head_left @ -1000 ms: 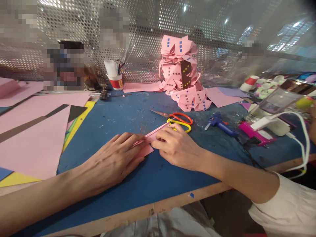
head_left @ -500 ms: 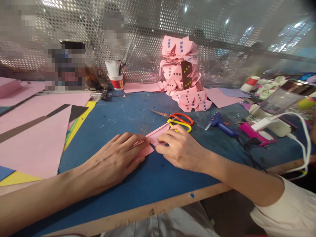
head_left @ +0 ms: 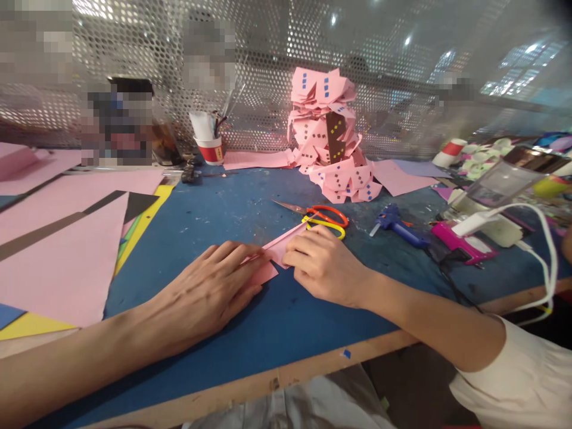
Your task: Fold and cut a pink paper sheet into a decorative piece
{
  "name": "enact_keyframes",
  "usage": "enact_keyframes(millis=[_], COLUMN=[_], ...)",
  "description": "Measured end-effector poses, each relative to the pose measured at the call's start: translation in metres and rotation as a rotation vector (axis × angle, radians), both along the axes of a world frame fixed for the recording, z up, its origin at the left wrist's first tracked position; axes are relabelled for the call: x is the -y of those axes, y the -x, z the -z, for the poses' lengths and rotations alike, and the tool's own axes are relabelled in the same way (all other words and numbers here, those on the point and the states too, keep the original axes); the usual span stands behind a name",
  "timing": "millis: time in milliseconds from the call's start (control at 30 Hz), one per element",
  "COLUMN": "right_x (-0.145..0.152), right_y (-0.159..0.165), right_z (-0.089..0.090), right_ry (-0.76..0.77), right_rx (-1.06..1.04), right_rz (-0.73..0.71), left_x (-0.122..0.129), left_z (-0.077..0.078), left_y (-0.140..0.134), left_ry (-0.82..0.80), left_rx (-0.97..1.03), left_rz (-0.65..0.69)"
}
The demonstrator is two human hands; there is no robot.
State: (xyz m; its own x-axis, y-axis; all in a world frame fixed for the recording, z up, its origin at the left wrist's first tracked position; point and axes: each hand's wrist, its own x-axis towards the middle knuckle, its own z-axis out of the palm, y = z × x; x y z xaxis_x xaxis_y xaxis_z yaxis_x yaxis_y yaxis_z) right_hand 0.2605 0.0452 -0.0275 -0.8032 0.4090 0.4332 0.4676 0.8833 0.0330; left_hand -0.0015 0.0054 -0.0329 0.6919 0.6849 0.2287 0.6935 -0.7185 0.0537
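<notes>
A folded pink paper strip (head_left: 286, 243) lies slantwise on the blue tabletop, a cut notch showing in its near edge between my hands. My left hand (head_left: 223, 280) rests over its left part, fingers stretched out flat and pressing it down. With curled fingers, my right hand (head_left: 324, 265) grips the strip's right part; the fingertips are partly hidden. Just beyond the right hand are scissors (head_left: 328, 218) with one orange and one yellow handle loop, touching or very near the strip's far end. A blue glue gun (head_left: 400, 226) lies further right.
A tiered pink paper model (head_left: 328, 134) with coloured squares stands at the back against perforated metal. Pink sheets (head_left: 67, 262) cover the left side. A red-and-white cup (head_left: 210, 149) holds tools. A magenta device (head_left: 462, 243) with white cables (head_left: 543, 238) and a clear cup (head_left: 500, 179) stand right.
My right hand has shifted slightly, its fingers drawing closer together on the strip. My left hand stays on the paper. The view has moved a little.
</notes>
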Motion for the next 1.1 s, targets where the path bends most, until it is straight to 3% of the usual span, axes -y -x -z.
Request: enact_keyframes(millis=[333, 1100], right_x=[0.001, 0.001], right_y=[0.002, 0.01], right_z=[0.001, -0.004], right_ry=[-0.032, 0.067], right_rx=[0.005, 0.12], right_rz=[0.018, 0.037], left_x=[0.001, 0.003], left_z=[0.002, 0.0], left_y=[0.001, -0.002], left_ry=[0.023, -0.026], left_rx=[0.021, 0.055], left_rz=[-0.025, 0.018])
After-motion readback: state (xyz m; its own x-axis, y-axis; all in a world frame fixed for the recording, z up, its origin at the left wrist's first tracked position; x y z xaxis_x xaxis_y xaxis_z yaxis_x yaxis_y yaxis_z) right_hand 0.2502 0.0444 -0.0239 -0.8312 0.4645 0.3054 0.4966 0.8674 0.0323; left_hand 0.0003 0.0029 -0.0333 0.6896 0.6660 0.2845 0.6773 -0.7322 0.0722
